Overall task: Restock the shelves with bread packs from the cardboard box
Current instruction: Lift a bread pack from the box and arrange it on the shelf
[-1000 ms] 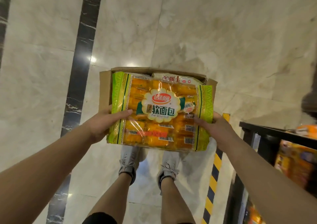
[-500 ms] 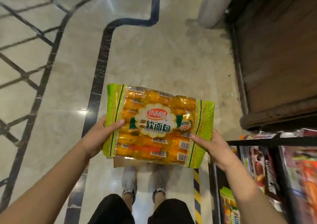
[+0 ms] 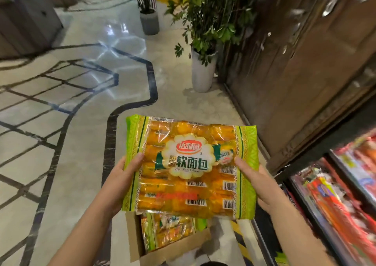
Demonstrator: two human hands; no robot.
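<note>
Near bottom, the open cardboard box [image 3: 175,252] on the floor holds further bread packs [image 3: 171,230]. At right, the dark shelf [image 3: 314,219] carries red and orange packets [image 3: 333,196]. Far centre, a white pot [image 3: 202,72] holds a leafy plant. I hold one bread pack [image 3: 189,168] label-up above the box. My left hand [image 3: 120,176] grips its left green edge and my right hand [image 3: 258,180] its right edge, thumbs on top, other fingers hidden beneath.

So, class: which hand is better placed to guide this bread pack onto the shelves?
Probably the right hand: it grips the bread pack edge nearest the shelves on that side; the left hand holds the far edge.
</note>
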